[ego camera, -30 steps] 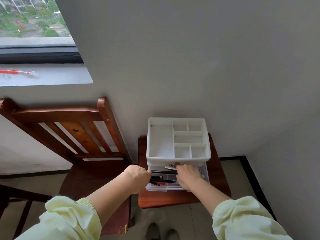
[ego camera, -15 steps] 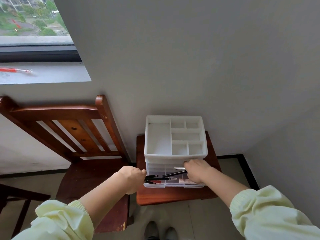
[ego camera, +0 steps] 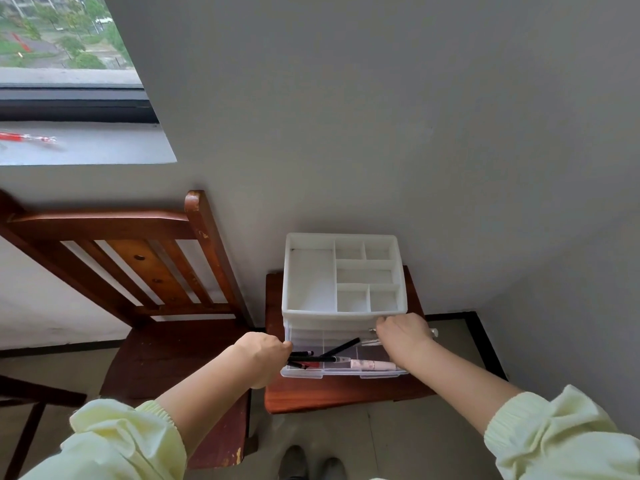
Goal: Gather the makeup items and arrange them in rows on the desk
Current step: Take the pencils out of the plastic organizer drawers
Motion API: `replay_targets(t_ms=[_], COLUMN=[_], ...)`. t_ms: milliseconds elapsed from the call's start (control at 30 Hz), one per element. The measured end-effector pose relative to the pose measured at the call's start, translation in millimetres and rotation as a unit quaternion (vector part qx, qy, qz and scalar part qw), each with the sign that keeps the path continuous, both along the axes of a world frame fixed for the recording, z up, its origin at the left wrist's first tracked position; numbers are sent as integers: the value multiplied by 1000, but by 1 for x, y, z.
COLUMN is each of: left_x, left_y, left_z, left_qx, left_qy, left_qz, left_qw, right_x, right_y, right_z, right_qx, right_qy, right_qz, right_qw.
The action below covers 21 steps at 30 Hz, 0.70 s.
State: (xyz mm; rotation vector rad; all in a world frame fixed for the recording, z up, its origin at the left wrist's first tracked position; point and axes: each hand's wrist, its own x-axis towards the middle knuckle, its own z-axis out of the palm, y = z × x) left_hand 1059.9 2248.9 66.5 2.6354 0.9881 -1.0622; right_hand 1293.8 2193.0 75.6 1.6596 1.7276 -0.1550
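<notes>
Gripping light, slick black pencils (ego camera: 313, 358) in left hand (ego camera: 265, 358), thin silvery tool (ego camera: 372, 330) in right hand (ego camera: 403, 337) (best pinched mid-shaft, probably).

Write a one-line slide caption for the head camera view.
Left hand grips black pencils and right hand a silver-tipped stick at the white organizer's open clear drawer, on a wooden stool.

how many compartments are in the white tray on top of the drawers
6 in the white tray: one tall compartment on the left, two small ones back right, one wide one in front of them, two small ones front right. None seem hidden.
</notes>
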Motion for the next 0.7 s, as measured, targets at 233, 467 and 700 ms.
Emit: replay_targets(t_ms=[233, 467, 700], left_x=[4, 6, 13], left_y=[-1, -3, -5], left_z=[7, 11, 11], left_qx=[-13, -28, -17], left_qy=[-6, 8, 23], left_qz=[1, 10, 4], left_qw=[1000, 1000, 1000], right_x=[-5, -42, -47], right_y=[-2, 14, 28], right_z=[14, -21, -30], right_qx=[5, -24, -45], right_qy=[97, 192, 203], right_qz=[6, 44, 33], right_qw=[995, 980, 978])
